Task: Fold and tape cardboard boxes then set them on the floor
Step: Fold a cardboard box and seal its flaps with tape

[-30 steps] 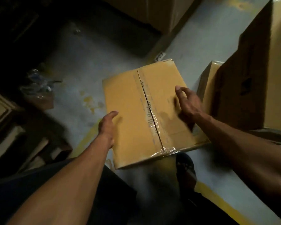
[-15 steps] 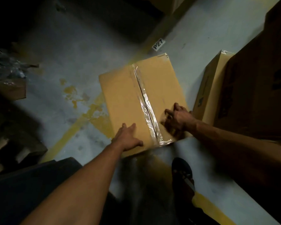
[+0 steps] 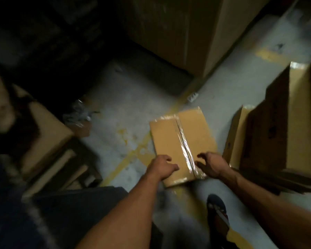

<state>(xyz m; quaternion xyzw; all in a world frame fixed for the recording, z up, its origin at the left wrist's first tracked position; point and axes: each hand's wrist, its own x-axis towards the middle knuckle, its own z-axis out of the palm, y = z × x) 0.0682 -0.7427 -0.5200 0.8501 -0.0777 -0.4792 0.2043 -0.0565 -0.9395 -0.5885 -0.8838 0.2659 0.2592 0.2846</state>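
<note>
Hovering over taped box (image 3: pixel 167 139): left hand (image 3: pixel 160 167) fingers loosely curled, right hand (image 3: pixel 211 164) fingers spread.

Dim room, grey floor (image 3: pixel 133 108), yellow lines (image 3: pixel 126 161)

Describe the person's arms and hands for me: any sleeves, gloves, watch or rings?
Both forearms are bare as far up as the picture shows; no sleeve reaches into view. The left hand and right hand are bare, with no gloves. No watch or band shows at either wrist. The picture is dim and blurred, so I cannot tell about rings.
</note>
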